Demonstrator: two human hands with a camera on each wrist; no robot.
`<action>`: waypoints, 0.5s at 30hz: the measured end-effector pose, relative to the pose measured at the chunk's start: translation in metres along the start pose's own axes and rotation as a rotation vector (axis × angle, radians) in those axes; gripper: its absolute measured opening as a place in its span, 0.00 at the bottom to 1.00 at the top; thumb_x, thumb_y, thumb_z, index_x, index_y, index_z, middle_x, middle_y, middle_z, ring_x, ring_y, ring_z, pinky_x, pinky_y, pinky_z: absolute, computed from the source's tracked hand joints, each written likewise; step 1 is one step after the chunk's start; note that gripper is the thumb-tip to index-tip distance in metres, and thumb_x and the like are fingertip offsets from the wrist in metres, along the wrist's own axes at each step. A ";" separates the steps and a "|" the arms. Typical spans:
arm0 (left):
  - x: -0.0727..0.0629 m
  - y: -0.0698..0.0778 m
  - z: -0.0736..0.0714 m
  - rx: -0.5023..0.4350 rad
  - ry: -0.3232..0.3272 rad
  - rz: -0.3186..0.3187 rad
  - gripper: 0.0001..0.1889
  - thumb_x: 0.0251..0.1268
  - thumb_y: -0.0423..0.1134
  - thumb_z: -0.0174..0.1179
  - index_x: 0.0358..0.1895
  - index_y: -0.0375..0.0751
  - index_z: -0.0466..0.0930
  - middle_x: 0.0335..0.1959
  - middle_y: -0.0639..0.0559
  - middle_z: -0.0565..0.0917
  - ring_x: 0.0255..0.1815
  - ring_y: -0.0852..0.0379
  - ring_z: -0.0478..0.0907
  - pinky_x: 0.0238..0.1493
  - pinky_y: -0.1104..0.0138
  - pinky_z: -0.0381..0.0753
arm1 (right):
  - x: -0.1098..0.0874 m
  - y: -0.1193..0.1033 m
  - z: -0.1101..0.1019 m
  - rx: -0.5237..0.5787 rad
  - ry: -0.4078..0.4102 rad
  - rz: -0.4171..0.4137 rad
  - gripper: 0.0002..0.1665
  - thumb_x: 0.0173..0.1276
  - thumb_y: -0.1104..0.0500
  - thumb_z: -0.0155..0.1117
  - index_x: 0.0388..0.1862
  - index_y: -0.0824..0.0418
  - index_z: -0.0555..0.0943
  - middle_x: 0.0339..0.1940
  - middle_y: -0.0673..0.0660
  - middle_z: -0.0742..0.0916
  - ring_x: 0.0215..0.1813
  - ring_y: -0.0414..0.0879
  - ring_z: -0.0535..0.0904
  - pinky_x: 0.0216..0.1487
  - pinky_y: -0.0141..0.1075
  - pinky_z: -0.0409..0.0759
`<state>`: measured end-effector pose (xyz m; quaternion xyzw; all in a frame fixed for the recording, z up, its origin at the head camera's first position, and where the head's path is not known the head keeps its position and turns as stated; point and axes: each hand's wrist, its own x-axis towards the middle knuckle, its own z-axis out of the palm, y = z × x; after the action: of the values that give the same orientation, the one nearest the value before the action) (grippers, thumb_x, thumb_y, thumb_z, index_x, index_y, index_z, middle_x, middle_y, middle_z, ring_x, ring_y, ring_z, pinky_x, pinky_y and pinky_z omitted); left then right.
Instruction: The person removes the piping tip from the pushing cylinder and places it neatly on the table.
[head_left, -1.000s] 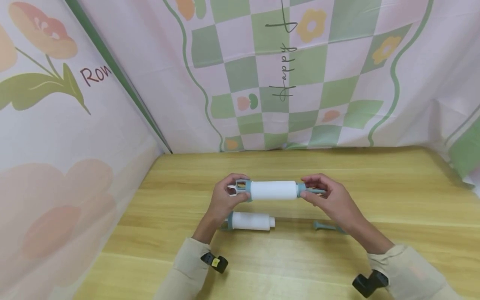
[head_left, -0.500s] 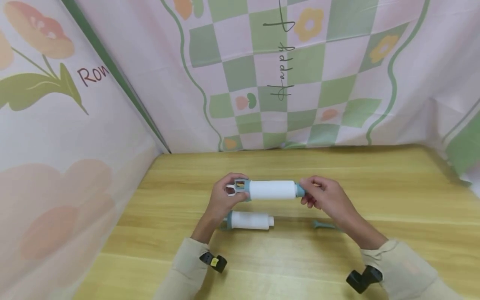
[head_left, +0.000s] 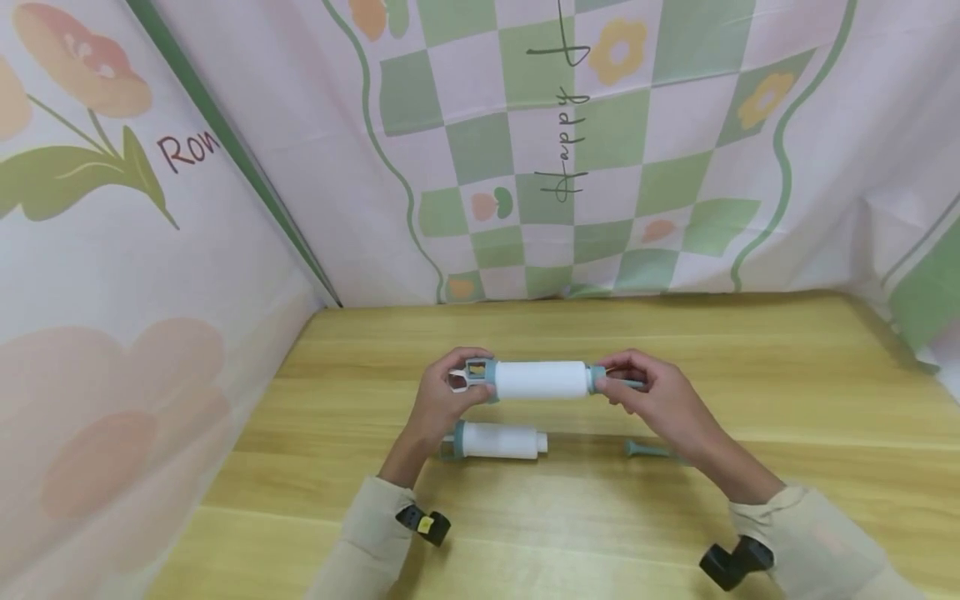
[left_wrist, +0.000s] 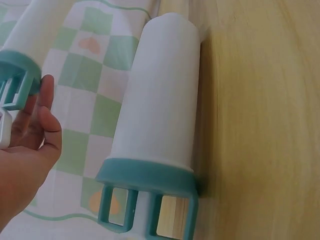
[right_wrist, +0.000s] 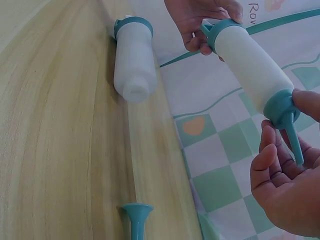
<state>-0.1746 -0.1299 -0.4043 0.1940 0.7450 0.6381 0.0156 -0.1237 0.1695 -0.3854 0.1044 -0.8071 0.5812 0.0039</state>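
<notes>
Holding a white tube (head_left: 542,380) level above the tabletop (head_left: 675,517), the left hand (head_left: 442,400) grips its teal plunger end while the right hand (head_left: 660,404) pinches its teal nozzle (head_left: 618,382). Below the tube lie a second tube (head_left: 498,440) and a loose nozzle (head_left: 647,451).

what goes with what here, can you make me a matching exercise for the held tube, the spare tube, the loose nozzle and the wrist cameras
Column one:
1. held tube
2. spare tube
3. loose nozzle
4. left hand

Column two:
A. lies on the table, teal, below the right hand
B. grips the finger-loop end
C. up off the table, teal nozzle fitted
D. lies on the table, open end without a nozzle

Pairs: 1-C, 2-D, 3-A, 4-B
</notes>
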 end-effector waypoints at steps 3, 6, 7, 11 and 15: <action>0.000 0.000 -0.001 0.001 -0.005 -0.005 0.21 0.58 0.34 0.67 0.57 0.44 0.82 0.49 0.46 0.79 0.36 0.50 0.76 0.39 0.56 0.82 | -0.001 0.001 -0.001 0.016 -0.004 -0.013 0.21 0.74 0.54 0.64 0.58 0.67 0.77 0.46 0.62 0.83 0.42 0.47 0.82 0.37 0.34 0.79; 0.000 0.000 -0.003 -0.008 -0.006 -0.013 0.21 0.59 0.34 0.67 0.57 0.45 0.82 0.48 0.44 0.78 0.37 0.50 0.76 0.42 0.48 0.82 | -0.002 0.003 -0.003 0.021 -0.005 -0.026 0.21 0.74 0.55 0.64 0.58 0.67 0.76 0.46 0.62 0.82 0.42 0.47 0.82 0.37 0.35 0.80; -0.001 0.000 -0.004 -0.014 -0.007 -0.016 0.21 0.59 0.34 0.68 0.57 0.45 0.82 0.48 0.42 0.78 0.38 0.49 0.76 0.43 0.47 0.82 | -0.002 0.003 -0.004 0.021 -0.003 -0.030 0.21 0.74 0.56 0.63 0.58 0.68 0.76 0.46 0.62 0.82 0.42 0.47 0.82 0.37 0.34 0.80; 0.000 0.001 -0.006 -0.034 -0.031 -0.019 0.21 0.60 0.34 0.69 0.58 0.42 0.81 0.48 0.37 0.77 0.39 0.47 0.77 0.45 0.44 0.82 | -0.003 0.004 -0.006 0.010 0.010 -0.040 0.20 0.74 0.56 0.63 0.59 0.67 0.76 0.45 0.62 0.82 0.41 0.46 0.82 0.36 0.33 0.80; 0.000 0.004 -0.009 -0.036 -0.049 -0.031 0.22 0.59 0.33 0.70 0.58 0.42 0.81 0.49 0.38 0.78 0.39 0.47 0.79 0.45 0.43 0.82 | -0.004 0.006 -0.009 -0.002 0.018 -0.044 0.21 0.75 0.56 0.63 0.59 0.67 0.76 0.45 0.61 0.83 0.41 0.45 0.82 0.36 0.33 0.80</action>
<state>-0.1762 -0.1378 -0.3988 0.1978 0.7355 0.6462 0.0475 -0.1220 0.1800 -0.3887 0.1169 -0.8052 0.5809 0.0243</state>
